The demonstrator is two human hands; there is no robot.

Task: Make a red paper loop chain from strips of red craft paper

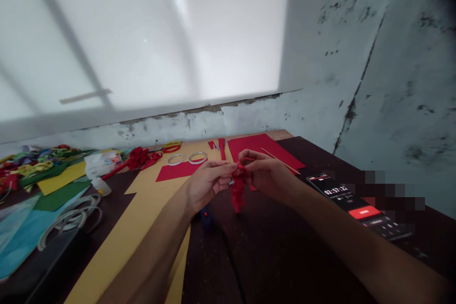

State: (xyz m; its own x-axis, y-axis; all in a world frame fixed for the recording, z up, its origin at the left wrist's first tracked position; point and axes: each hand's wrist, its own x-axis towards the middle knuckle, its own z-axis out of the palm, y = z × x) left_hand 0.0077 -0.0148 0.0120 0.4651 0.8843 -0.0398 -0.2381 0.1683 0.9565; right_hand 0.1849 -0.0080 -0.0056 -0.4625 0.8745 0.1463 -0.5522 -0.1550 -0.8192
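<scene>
Both hands, left hand (208,181) and right hand (265,173), pinch the red paper chain (237,194) (top end); keep your fingertips tight.

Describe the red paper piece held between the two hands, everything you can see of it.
The red paper piece is a small, bright red craft item that looks like folded or crumpled paper, bunched into a short ruffled column. It hangs upright above the dark table, its top pinched between the fingertips of the left hand and the right hand, its lower end free. Its folds are too blurred to count. A thin red strip seems to run from its top across the right hand's fingers.
</scene>
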